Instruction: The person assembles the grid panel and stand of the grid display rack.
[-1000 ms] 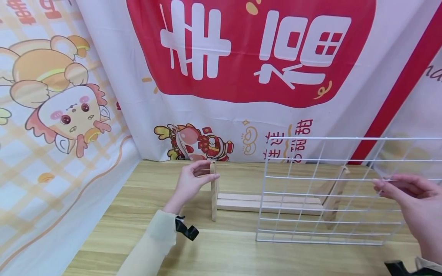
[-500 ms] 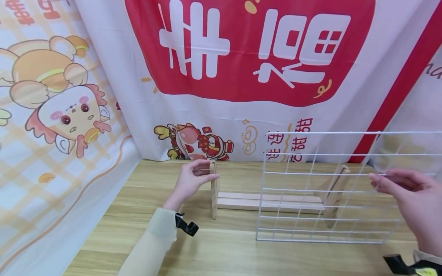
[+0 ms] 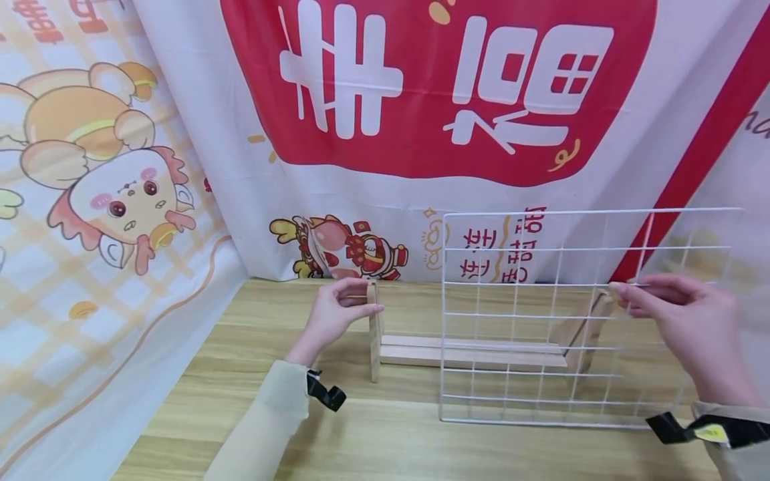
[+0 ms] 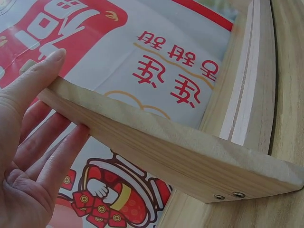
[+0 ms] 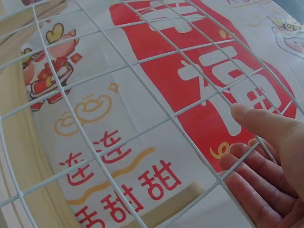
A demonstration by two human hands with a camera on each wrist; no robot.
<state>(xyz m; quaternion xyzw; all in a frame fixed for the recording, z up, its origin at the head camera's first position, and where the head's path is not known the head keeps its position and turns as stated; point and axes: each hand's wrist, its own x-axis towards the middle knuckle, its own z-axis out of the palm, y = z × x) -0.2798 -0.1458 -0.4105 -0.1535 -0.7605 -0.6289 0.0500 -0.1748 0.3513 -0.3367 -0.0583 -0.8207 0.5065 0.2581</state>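
A low wooden stand (image 3: pixel 469 355), made of two upright end panels joined by slats, rests on the table. My left hand (image 3: pixel 337 314) pinches the top of its left end panel (image 4: pixel 156 135), thumb on one side and fingers on the other. Two screw heads (image 4: pixel 228 195) show near that panel's lower end. A white wire grid panel (image 3: pixel 514 284) is held upright by my right hand (image 3: pixel 692 310) near its right part. The grid stands in front of the stand's right half in the head view. In the right wrist view, thumb and fingers grip the wires (image 5: pixel 173 117) from both sides.
The wood-grain table (image 3: pixel 397 441) ends at a hanging red and white cloth (image 3: pixel 415 160) with large printed characters. Another printed cloth with cartoon figures (image 3: pixel 120 200) covers the left side. Black straps with camera mounts (image 3: pixel 325 394) sit on both wrists.
My right hand has moved left and up, bringing the wire grid's top edge higher and its left edge slightly left. The left hand and the wooden stand have stayed put.
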